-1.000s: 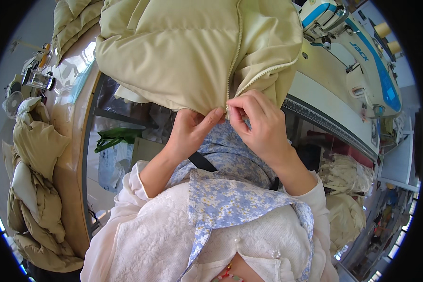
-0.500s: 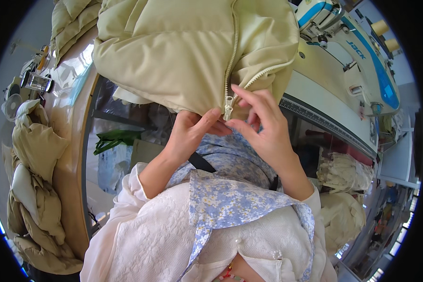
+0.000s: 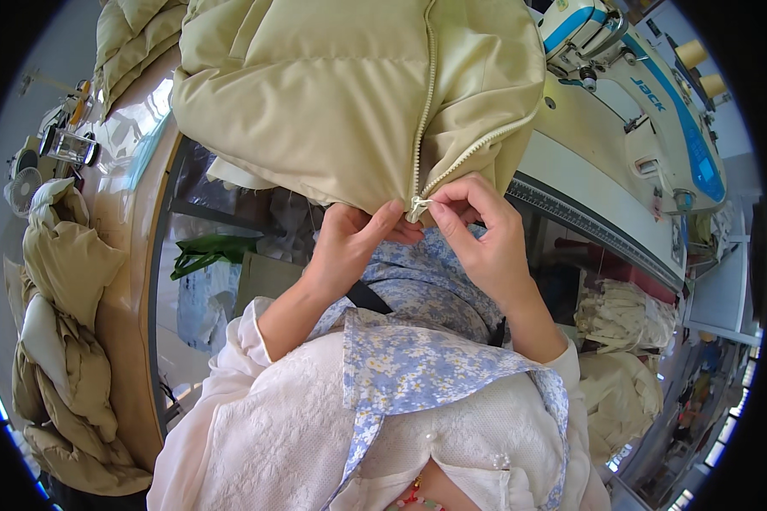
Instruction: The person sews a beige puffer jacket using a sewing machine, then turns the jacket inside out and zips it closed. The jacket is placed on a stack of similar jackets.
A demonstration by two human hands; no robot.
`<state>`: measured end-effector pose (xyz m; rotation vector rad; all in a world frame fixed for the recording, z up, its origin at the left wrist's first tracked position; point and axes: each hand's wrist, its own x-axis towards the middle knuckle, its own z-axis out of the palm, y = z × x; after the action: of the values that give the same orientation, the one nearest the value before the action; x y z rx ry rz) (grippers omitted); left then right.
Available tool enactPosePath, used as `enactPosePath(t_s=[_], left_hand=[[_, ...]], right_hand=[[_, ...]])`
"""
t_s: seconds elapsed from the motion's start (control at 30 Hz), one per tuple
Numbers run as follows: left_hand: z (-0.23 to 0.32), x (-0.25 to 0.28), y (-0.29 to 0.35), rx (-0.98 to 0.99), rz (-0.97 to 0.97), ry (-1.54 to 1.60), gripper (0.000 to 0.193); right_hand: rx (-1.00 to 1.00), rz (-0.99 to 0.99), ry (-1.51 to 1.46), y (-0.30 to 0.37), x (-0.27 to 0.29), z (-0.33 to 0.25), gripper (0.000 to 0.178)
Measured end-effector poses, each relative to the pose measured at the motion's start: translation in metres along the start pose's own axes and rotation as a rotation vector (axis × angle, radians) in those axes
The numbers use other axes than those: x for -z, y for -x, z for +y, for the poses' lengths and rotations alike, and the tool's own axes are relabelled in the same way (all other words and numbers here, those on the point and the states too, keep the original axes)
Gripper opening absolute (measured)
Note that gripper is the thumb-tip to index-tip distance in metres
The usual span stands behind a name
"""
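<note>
A pale khaki puffer jacket point(image 3: 315, 111) lies over the table edge with its hem toward me. Its two cream zipper sides meet at the hem, at a zipper slider point(image 3: 417, 207). My left hand point(image 3: 354, 243) is closed on the hem just left of the slider, thumb on top and fingers partly hidden below. On the right, my right hand point(image 3: 486, 234) pinches the small zipper pull point(image 3: 427, 203) between thumb and forefinger, drawing it sideways. Above the slider, the right zipper side curves away from the left one.
A white and blue sewing machine point(image 3: 656, 111) stands at the right, with a ruler strip point(image 3: 596, 230) along the table edge. More khaki garment pieces point(image 3: 68, 341) hang over the left table point(image 3: 132, 289). Bundled fabric point(image 3: 622, 315) sits low on the right.
My right thumb and forefinger have closed on the zipper pull, which now points right instead of hanging down. The zipper sides sit closer together at the hem; my left hand stays there.
</note>
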<state>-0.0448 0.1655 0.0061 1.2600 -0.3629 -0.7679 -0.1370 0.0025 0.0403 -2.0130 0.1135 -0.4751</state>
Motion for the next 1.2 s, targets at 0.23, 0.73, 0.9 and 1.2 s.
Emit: enactPosePath(t_s=[0.23, 0.73, 0.9, 1.2], left_hand=[[-0.003, 0.0, 0.0, -0.012, -0.01, 0.006, 0.034], [-0.012, 0.004, -0.004, 0.07, -0.008, 0.196, 0.023], [-0.006, 0.003, -0.007, 0.144, -0.059, 0.332, 0.022], [-0.023, -0.012, -0.004, -0.307, 0.197, -0.206, 0.024]], right_hand=[[0.102, -0.023, 0.054, -0.002, 0.002, 0.007, 0.009], [-0.542, 0.004, -1.177, 0.036, -0.035, 0.045, 0.032], [-0.368, 0.046, -1.116, 0.02, -0.045, 0.058, 0.024], [-0.359, 0.309, -0.965, 0.021, -0.06, 0.038, 0.017]])
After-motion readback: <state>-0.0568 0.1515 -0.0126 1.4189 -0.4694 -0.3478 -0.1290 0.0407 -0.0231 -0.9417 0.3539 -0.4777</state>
